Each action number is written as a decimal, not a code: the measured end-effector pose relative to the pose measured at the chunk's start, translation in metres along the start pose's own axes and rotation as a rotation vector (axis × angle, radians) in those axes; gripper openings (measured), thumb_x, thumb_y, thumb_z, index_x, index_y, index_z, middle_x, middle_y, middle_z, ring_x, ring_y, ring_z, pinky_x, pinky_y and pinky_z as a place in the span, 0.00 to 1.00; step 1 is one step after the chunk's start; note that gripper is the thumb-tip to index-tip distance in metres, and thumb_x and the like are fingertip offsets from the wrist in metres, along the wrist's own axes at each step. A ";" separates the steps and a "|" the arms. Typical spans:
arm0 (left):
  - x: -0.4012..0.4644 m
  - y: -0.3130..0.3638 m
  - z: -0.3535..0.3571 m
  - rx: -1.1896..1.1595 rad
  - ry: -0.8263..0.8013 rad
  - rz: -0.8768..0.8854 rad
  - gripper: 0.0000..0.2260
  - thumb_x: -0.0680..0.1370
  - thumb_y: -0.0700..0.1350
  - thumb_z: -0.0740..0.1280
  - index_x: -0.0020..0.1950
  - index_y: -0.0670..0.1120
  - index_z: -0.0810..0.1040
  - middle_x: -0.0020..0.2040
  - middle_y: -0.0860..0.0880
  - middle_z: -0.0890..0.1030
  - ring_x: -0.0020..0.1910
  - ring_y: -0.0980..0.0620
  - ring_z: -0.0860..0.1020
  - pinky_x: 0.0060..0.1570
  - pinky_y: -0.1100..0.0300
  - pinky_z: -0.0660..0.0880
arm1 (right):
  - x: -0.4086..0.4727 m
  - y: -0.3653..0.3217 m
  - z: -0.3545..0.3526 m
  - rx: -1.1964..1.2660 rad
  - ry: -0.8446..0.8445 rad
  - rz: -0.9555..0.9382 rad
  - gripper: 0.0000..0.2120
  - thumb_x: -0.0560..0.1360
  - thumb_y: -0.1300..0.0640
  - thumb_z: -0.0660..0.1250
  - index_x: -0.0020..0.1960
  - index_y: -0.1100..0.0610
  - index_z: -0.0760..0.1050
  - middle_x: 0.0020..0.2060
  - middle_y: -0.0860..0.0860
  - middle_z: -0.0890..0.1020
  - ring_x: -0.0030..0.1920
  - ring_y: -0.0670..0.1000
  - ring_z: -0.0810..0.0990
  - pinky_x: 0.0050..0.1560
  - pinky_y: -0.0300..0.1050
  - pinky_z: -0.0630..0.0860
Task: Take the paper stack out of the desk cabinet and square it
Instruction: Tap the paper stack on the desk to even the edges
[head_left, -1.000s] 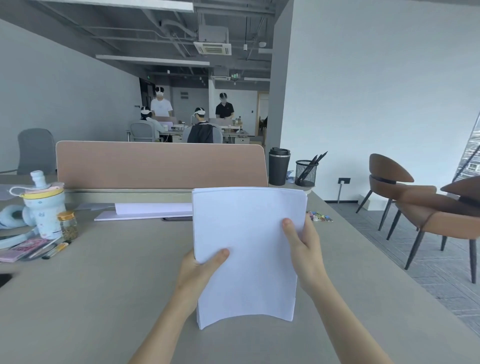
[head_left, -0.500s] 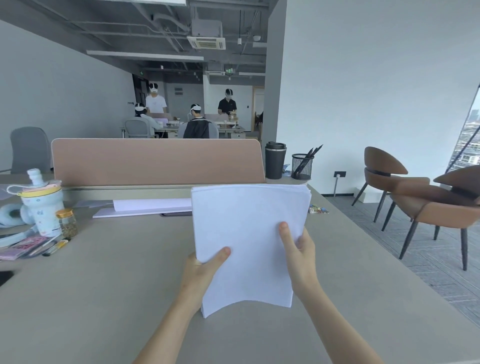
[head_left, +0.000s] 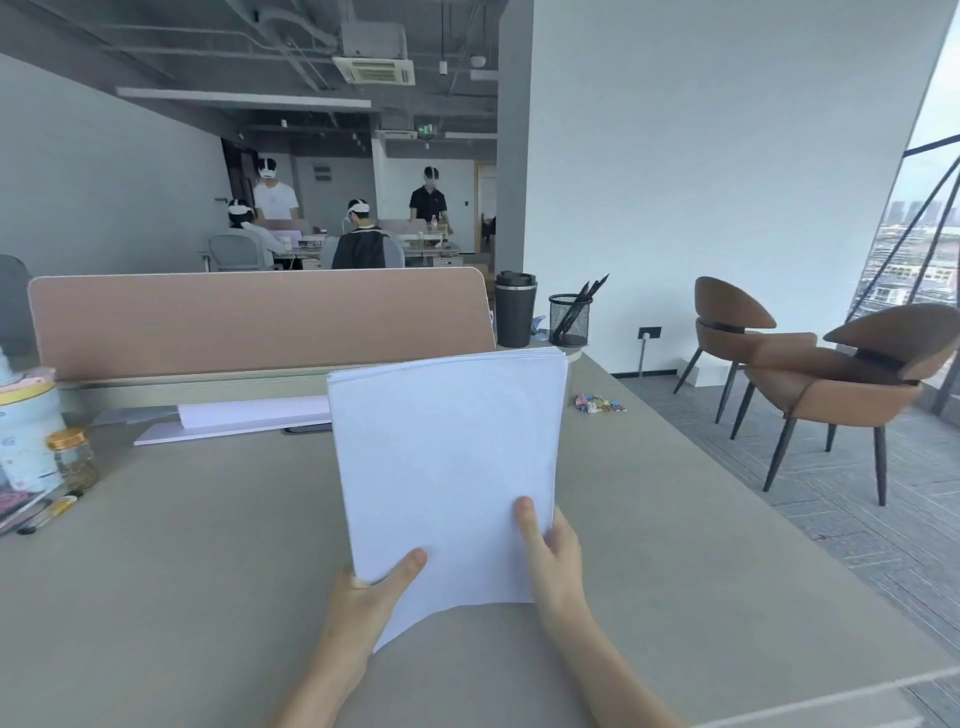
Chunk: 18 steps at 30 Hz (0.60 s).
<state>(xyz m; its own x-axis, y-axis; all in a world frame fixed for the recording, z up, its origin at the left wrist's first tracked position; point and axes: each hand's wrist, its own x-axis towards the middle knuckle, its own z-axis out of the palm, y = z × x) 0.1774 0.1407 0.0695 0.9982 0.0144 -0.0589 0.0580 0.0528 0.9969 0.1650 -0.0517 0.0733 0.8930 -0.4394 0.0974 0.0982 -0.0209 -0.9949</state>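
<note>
Both hands clamp the paper stack (head_left: 447, 467) upright above the desk (head_left: 182, 571), left hand (head_left: 371, 597) pinching its near-left corner, right hand (head_left: 550, 561) its near-right edge, long axis vertical, lower edge just over the surface, ready to tap down.

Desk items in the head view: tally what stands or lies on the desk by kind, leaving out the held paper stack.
Black tumbler: 1
Mesh pen holder: 1
Patterned bottle: 1
Gold-lidded jar: 1
Flat paper pile: 1
Colourful candy cluster: 1
Total: 6
</note>
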 end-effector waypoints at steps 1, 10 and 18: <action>0.002 0.000 0.001 0.012 0.004 0.007 0.09 0.72 0.47 0.77 0.51 0.50 0.85 0.46 0.57 0.88 0.47 0.58 0.85 0.47 0.58 0.78 | 0.000 0.000 -0.001 -0.004 0.007 0.018 0.18 0.74 0.35 0.64 0.57 0.44 0.81 0.52 0.40 0.87 0.54 0.41 0.85 0.58 0.48 0.81; 0.018 0.018 0.055 0.150 -0.080 0.008 0.08 0.75 0.50 0.73 0.51 0.48 0.82 0.47 0.54 0.84 0.50 0.48 0.82 0.48 0.56 0.74 | 0.039 -0.025 -0.046 -0.213 0.181 0.062 0.23 0.77 0.40 0.63 0.35 0.56 0.63 0.30 0.46 0.71 0.30 0.49 0.69 0.31 0.42 0.66; 0.049 0.002 0.150 0.117 -0.139 -0.186 0.13 0.75 0.47 0.74 0.56 0.45 0.78 0.52 0.49 0.78 0.52 0.50 0.74 0.55 0.58 0.67 | 0.113 -0.005 -0.130 -0.680 0.076 0.225 0.19 0.81 0.49 0.58 0.34 0.55 0.64 0.38 0.53 0.75 0.45 0.56 0.73 0.43 0.43 0.66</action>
<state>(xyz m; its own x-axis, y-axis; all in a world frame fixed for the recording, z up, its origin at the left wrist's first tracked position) 0.2288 -0.0080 0.0763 0.9625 -0.1222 -0.2423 0.2346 -0.0740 0.9693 0.2085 -0.2181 0.0858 0.8239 -0.5596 -0.0890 -0.4018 -0.4661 -0.7882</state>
